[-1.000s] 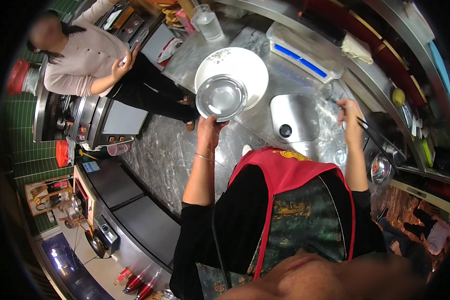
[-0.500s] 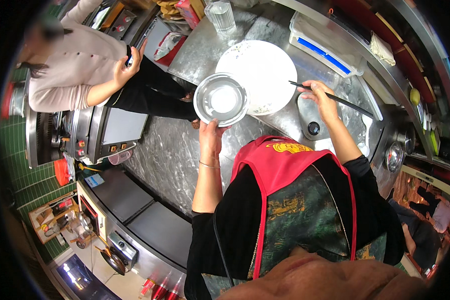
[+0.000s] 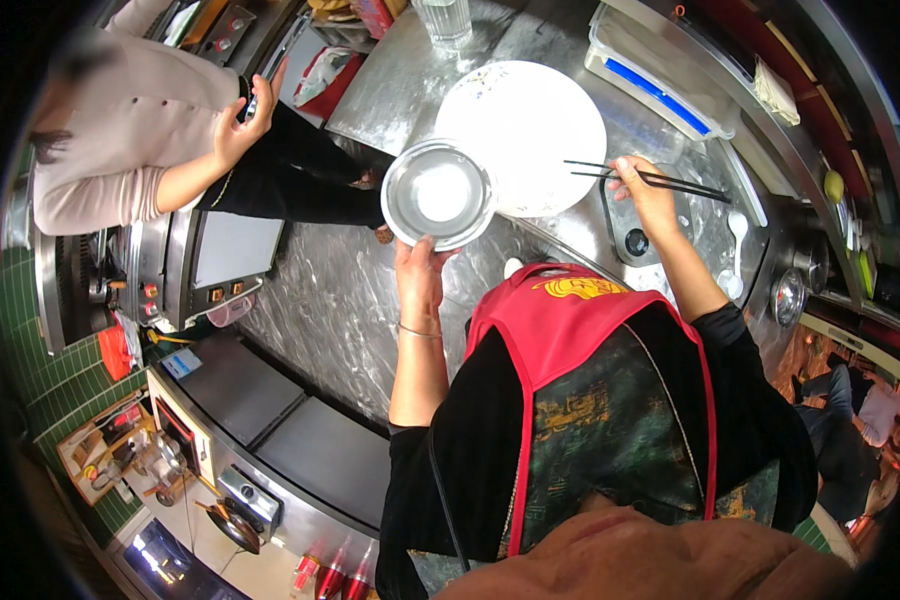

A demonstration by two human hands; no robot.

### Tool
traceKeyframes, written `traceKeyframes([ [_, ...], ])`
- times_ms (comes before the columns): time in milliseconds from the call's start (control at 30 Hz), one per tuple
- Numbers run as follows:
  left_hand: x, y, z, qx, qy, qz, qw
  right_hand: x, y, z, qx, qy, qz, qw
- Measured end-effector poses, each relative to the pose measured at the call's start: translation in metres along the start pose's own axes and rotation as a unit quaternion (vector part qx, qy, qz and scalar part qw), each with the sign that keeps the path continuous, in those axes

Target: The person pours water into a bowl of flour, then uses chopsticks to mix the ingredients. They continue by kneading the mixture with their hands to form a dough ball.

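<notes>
To hold the round, silver-coloured metal bowl [image 3: 406, 192] well at this point, it should ride level, with the thumb firm on its near rim and the fingers bearing the weight from below. The pair of long, thin black chopsticks [image 3: 686, 184] would be best held lightly — tips even, so that neither slides ahead of the other. What the bowl holds is hard to tell through the glare at its base.

The left hand [image 3: 420, 272] is closed on the bowl's near edge, thumb on top; its fingers underneath are mostly hidden. That forearm reaches nearly straight forward, carrying the bowl beyond the edge of the grey metal table [image 3: 390, 100]. In view, the bowl overlaps the near-left edge of the large, round white dish with a floral rim [image 3: 525, 105]; whether they touch, I cannot tell.

The right hand [image 3: 648, 195] has its grip drawn in around the chopsticks, whose tips point left, slightly apart, over the dish's right side. Its forearm slants inward — well apart from the left.
</notes>
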State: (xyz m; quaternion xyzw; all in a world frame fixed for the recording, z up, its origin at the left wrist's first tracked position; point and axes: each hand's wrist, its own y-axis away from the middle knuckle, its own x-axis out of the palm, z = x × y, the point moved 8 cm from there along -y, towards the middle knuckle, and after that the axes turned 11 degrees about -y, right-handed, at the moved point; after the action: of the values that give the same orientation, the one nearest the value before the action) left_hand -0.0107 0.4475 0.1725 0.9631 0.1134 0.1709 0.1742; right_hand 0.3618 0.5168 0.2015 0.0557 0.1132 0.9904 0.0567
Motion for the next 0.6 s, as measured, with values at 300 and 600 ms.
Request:
traceKeyframes([
  [300,0.003,0.024,0.0,0.003,-0.012,-0.013,1.0,0.017,0.002,-0.008,0.032,-0.111,0.069,0.991],
  [600,0.012,0.044,0.0,0.011,-0.018,-0.044,0.999,0.015,-0.014,-0.007,-0.031,-0.048,0.08,0.995],
])
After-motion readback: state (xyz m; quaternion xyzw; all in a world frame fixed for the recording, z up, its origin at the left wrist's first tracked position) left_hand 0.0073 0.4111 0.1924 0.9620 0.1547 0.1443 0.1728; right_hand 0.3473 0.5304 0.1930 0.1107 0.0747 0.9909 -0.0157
